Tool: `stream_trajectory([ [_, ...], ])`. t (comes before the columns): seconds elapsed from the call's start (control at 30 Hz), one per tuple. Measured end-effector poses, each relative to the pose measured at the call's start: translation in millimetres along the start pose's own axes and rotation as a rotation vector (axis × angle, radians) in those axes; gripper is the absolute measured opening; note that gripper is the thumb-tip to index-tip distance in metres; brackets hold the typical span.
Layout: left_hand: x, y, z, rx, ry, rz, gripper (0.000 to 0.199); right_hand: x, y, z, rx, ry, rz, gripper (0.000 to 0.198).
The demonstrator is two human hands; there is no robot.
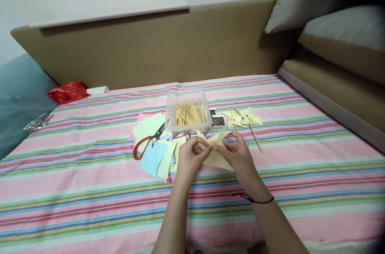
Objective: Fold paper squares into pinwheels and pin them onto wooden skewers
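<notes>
Between my hands is a pale yellow sheet of paper (217,160), cut and partly bent up into flaps. My left hand (192,156) pinches it near the centre. On the other side, my right hand (237,154) pinches the same paper, thumb close to the left thumb. Just beyond them stands a clear plastic box (189,95) of wooden sticks (189,113). Two pale yellow paper pinwheels (246,117) on sticks lie to the right. Red-handled scissors (147,142) rest on coloured paper pieces (155,158) left of my hands.
A small container of dark metal bits (218,121) sits beside the box. A red plastic bag (69,92) and a shiny packet (38,121) lie far left. Striped cloth (90,190) covers the surface, with a tan backboard (150,49) behind and cushions (339,29) at right.
</notes>
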State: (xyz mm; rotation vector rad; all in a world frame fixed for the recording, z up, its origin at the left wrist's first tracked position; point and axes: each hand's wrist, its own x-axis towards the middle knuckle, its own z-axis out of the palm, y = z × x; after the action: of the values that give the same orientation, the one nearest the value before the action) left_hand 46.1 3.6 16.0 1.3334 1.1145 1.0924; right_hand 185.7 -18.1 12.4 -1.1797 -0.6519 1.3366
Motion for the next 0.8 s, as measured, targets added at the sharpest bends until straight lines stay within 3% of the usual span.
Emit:
stream_trajectory([
  [0.07,0.0,2.1,1.6,-0.065,0.005,0.011,0.025,-0.5,-0.3,0.3,0.001,0.001,-0.003,0.069],
  [0.27,-0.9,8.7,6.4,-0.214,0.032,-0.031,0.065,0.0,0.1,0.5,0.008,0.004,-0.009,0.068],
  [0.8,-1.9,7.2,6.3,-0.188,0.004,-0.078,0.063,0.3,1.1,-0.5,0.007,0.013,-0.002,0.074],
])
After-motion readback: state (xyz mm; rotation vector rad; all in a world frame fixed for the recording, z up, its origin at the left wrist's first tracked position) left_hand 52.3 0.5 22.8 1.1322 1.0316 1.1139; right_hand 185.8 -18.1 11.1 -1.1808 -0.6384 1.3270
